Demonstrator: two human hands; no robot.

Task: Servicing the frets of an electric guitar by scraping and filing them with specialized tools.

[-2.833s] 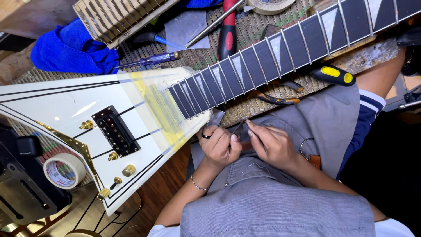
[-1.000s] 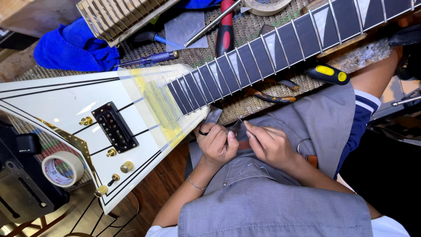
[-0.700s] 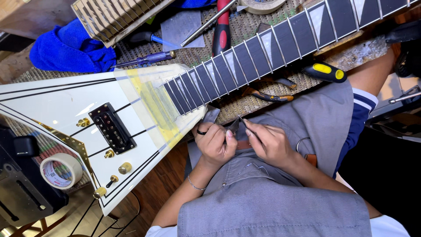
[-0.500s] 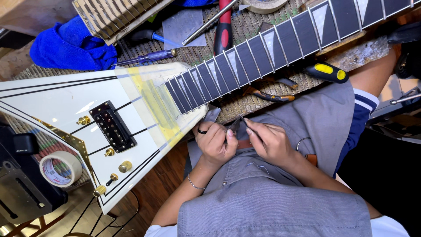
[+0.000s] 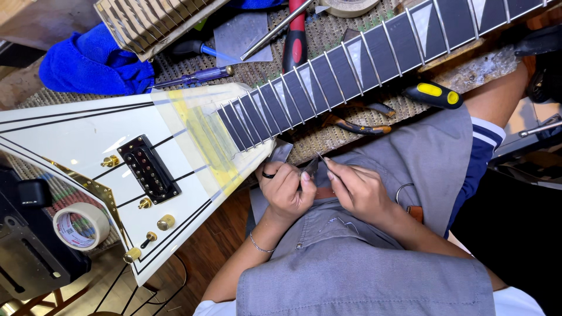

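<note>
Below the white guitar (image 5: 88, 152), over the person's lap in the head view, both hands meet just beside the spot where the neck joins the body. The left hand (image 5: 285, 190) is curled shut, fingers pressed together around a small dark piece (image 5: 310, 168) that juts up from its grip; a dark ring sits on one finger. The right hand (image 5: 357, 190) pinches a thin metal tool (image 5: 321, 157) between thumb and fingertips, its point resting at the top of that small piece. What the piece is cannot be told at this size.

Against the pictures from a few seconds ago, little has changed: the two hands keep the same close pairing below the guitar's neck joint, with only slight shifts of fingers and of the camera. That points, as a judgement, to slow fine work on the small piece being under way rather than finished.

The guitar lies across the table (image 5: 328, 140), its dark fretboard (image 5: 374, 58) running up and right from the body, yellow tape (image 5: 205, 137) masking the body beside the last frets. Above the guitar body lie a blue cloth (image 5: 88, 64) and a blue screwdriver (image 5: 193, 76). Below the fretboard, between it and the hands, rest orange-handled pliers (image 5: 357, 126) and a black and yellow tool (image 5: 433, 93). Left of the guitar's lower wing sits a roll of masking tape (image 5: 81, 225).
</note>
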